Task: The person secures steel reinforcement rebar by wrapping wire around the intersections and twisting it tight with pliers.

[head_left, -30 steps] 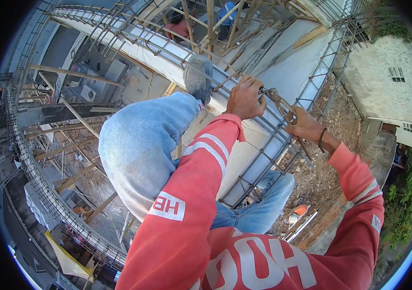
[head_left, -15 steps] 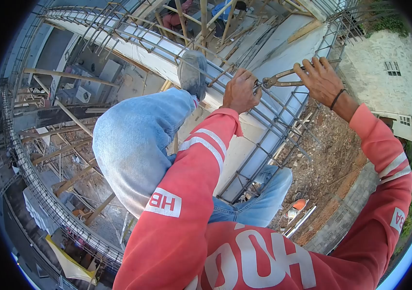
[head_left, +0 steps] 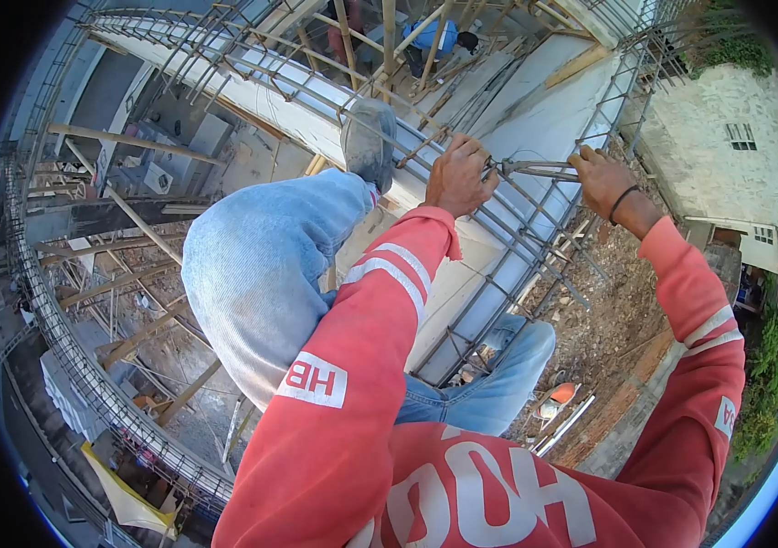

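Note:
My right hand (head_left: pixel 605 185) is wrapped around the handles of metal pincers (head_left: pixel 539 170), which are pressed together. The jaws of the pincers reach left to the rebar, close to my left hand's fingers. My left hand (head_left: pixel 459 178) is curled closed at the rebar cage (head_left: pixel 521 228), right beside the jaws. What lies inside its fingers is hidden. Long steel bars with cross ties run below both hands, along a white-faced beam form (head_left: pixel 288 114). A thin curved wire (head_left: pixel 526 153) shows just above the pincers.
My shoe (head_left: pixel 369 144) rests on the beam's top by the bars. Far below on both sides lie rubble ground (head_left: pixel 626 274) and wooden poles (head_left: pixel 133 144). A person in blue (head_left: pixel 430 36) bends among the poles at the top. A pale wall (head_left: pixel 731 183) stands at right.
The pincers' handles have come together from a spread position. My right hand has moved down and closed around them. My left hand stays by the jaws. The view has shifted slightly.

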